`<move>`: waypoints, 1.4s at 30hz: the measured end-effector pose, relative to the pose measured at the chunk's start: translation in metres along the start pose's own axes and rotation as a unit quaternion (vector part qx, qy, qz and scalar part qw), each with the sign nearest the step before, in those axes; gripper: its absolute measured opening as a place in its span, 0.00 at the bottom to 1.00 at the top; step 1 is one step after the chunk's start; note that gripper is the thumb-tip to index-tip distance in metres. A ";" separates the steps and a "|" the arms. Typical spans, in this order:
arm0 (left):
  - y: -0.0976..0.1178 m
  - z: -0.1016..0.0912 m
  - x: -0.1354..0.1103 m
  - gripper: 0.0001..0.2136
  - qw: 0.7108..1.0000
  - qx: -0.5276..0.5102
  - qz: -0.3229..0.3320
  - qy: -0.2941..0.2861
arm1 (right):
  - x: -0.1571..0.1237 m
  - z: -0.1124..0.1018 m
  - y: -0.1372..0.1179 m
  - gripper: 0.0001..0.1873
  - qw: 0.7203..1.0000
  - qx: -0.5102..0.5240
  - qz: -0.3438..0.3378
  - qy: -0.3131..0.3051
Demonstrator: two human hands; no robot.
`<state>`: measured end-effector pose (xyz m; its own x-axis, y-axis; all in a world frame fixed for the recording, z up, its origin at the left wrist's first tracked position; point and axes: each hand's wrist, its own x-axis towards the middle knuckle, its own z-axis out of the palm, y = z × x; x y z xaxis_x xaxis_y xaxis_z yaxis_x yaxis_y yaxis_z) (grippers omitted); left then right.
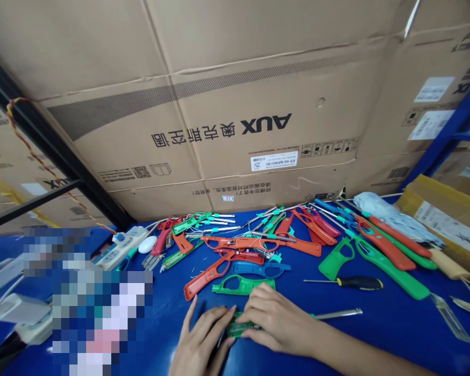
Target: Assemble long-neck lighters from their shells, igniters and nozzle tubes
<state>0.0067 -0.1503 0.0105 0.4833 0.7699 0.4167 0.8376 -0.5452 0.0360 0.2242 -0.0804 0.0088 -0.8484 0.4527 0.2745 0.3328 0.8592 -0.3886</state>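
Both hands are at a green lighter housing (238, 327) low over the blue table, its trigger end hidden by fingers. My left hand (203, 337) pinches its left end between thumb and fingertips, with a small dark piece beside the thumb. My right hand (276, 319) has its fingers bent over the right end. A metal lighter tube (339, 314) sticks out beyond the right wrist; whether it joins the green housing is hidden. Just behind the hands lies another green housing half (245, 285), with a blue housing half (258, 269) past it.
Several red, orange and green lighter parts (258, 241) with wires and metal tubes are heaped at the back. A screwdriver (360, 283) lies at right, near a yellow-taped carton (446, 209). Power strips (119, 249) stand left. A large cardboard box (219, 104) walls the back.
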 end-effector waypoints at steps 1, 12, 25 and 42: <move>0.000 0.000 0.001 0.19 1.000 -0.003 -0.002 -0.004 | 0.000 0.000 0.000 0.13 1.000 -0.001 -0.003 0.000; 0.003 -0.002 0.005 0.21 0.998 -0.035 -0.024 -0.046 | 0.000 -0.004 -0.006 0.11 0.999 -0.035 -0.017 0.008; 0.006 -0.005 0.006 0.21 0.995 -0.048 -0.046 -0.080 | 0.003 -0.009 -0.021 0.08 0.998 -0.049 0.025 -0.026; 0.008 0.022 -0.018 0.18 0.961 0.213 0.176 0.010 | 0.005 -0.043 0.015 0.06 0.937 0.009 0.076 0.340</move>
<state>0.0106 -0.1615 -0.0164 0.7542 0.5538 0.3528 0.6535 -0.5815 -0.4845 0.2432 -0.0548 0.0422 -0.3311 0.6217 0.7099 0.4165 0.7713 -0.4812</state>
